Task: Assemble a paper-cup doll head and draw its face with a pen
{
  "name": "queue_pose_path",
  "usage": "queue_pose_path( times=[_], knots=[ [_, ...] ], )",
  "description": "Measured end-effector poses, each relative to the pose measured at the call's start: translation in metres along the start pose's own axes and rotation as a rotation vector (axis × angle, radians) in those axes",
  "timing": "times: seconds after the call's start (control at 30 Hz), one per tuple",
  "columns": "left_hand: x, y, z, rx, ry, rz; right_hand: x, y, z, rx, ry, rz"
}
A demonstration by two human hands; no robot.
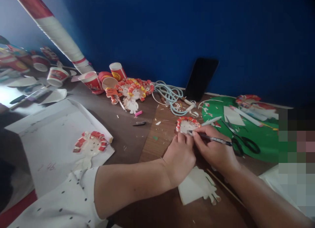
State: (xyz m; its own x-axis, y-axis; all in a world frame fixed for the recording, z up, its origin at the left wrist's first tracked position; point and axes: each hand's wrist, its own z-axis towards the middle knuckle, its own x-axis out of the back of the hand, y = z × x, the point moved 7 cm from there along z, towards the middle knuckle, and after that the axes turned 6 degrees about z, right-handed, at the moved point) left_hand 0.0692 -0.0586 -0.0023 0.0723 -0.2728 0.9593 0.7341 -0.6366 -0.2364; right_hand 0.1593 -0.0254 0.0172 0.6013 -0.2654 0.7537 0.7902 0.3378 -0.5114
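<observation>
My right hand (pixel 216 149) holds a dark pen (pixel 214 138), its tip against a paper doll cutout (pixel 187 124). The cutout has a white face and a curly rim of red and white paper pieces around the head. My left hand (pixel 180 152) presses on the cutout's lower part with curled fingers, hiding that part. Just below my hands lies a white paper piece (pixel 194 185) with a cut, finger-like edge. A similar curly-haired doll (pixel 92 144) rests on a white sheet (pixel 51 139) to the left.
Red paper cups (pixel 91 81) and several curly dolls (pixel 134 93) stand by the blue wall. Nearby are a coiled pale-blue cable (pixel 169 93), a leaning phone (pixel 201 78), and black scissors (pixel 246 142) on green paper (pixel 263 146). Paper scraps litter the table. A pen cap (pixel 139 123) lies left.
</observation>
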Motion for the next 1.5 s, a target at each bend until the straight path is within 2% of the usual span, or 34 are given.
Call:
queue_pose_path(
  times=[0.8,1.5],
  knots=[
    [-0.0010,0.0000,0.0008,-0.023,-0.056,0.037,0.0002,0.0007,-0.0001,-0.038,-0.001,0.032],
    [-0.0012,0.0000,0.0005,-0.012,-0.026,0.023,-0.0019,0.0062,0.0015,-0.095,-0.018,0.081]
  ],
)
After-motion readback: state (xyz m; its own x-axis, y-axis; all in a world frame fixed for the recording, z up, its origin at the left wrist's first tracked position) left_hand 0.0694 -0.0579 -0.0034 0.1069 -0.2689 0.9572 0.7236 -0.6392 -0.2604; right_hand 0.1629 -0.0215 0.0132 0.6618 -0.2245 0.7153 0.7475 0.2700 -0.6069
